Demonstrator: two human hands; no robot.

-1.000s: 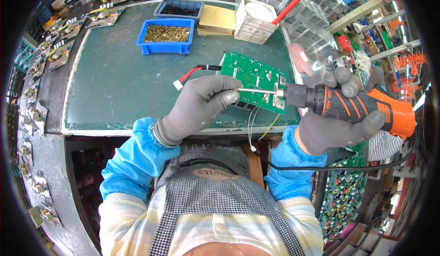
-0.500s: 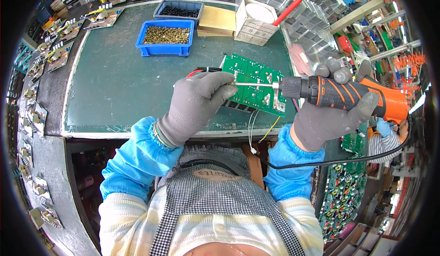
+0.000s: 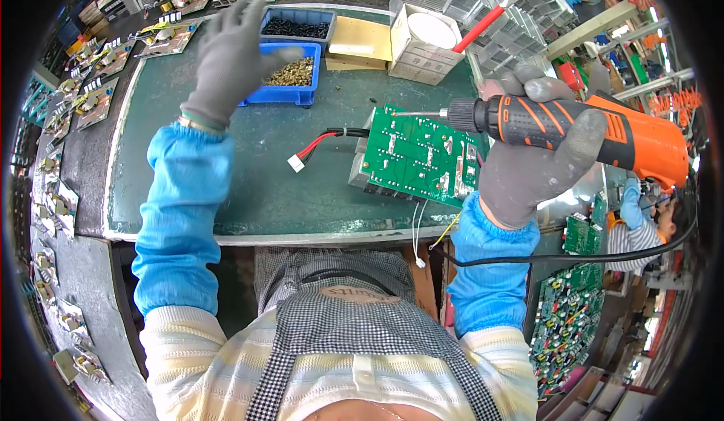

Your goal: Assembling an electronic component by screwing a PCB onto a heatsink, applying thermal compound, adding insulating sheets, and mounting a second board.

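My right hand [image 3: 520,176] grips an orange and black electric screwdriver [image 3: 558,125] lying level, its shaft pointing left. The bit's tip is over the upper left of a green circuit board [image 3: 415,157], solder side up on a grey metal part; whether it touches cannot be seen. From the board's left side runs a red and black cable [image 3: 323,140] with a white plug. Slightly blurred, my left hand [image 3: 230,67] has its fingers spread over the left side of a blue bin [image 3: 302,94] with small brass-coloured fasteners [image 3: 290,74]. It holds nothing visible.
Behind the blue bin stands a grey-blue bin [image 3: 329,38] of black pieces. A cardboard piece [image 3: 360,40] and a white box [image 3: 418,63] with a red-handled tool [image 3: 480,29] are beside it. The screwdriver's black cord [image 3: 558,265] crosses my right sleeve. A co-worker [image 3: 633,229] is at right.
My left hand has left the screwdriver tip and the board, moving up and left to the blue bin and opening. The screwdriver has risen slightly on the board, its shaft now nearer the upper edge.
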